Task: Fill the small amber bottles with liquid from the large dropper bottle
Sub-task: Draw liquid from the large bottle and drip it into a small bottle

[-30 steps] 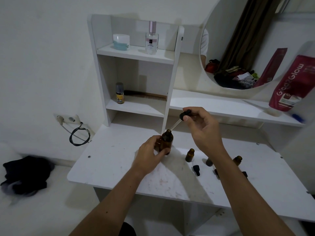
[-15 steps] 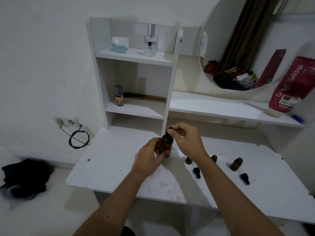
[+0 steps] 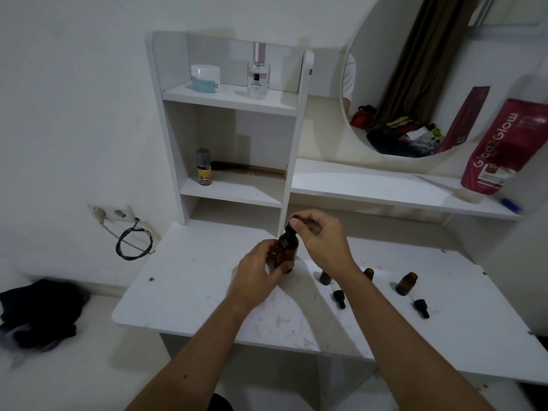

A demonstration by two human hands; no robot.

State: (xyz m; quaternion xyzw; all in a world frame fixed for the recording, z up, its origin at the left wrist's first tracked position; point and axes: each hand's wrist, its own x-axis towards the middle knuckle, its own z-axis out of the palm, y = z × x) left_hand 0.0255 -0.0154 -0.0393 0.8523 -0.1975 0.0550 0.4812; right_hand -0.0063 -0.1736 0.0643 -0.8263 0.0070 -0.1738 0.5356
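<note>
The large amber dropper bottle [image 3: 287, 251] stands on the white table [image 3: 189, 280]. My left hand [image 3: 258, 274] wraps its body from the front left. My right hand [image 3: 321, 240] pinches the black dropper cap [image 3: 291, 224], which sits in the bottle's neck. Three small amber bottles stand uncapped to the right: one [image 3: 324, 277] partly behind my right wrist, one [image 3: 368, 273] just past my forearm, one [image 3: 406, 283] further right. Two small black droppers [image 3: 338, 298] [image 3: 420, 307] lie on the table in front of them.
A white shelf unit [image 3: 228, 102] at the back holds a perfume bottle [image 3: 258, 73], a jar [image 3: 205, 78], a small spray can [image 3: 203, 167] and a comb. A round mirror [image 3: 415, 84] and a red tube [image 3: 501, 149] are right. A wall socket with cable [image 3: 130, 232] is left.
One second ago my right hand held the dropper lifted out above the large bottle. It has lowered the dropper into the neck, and my fingers now sit on the cap.
</note>
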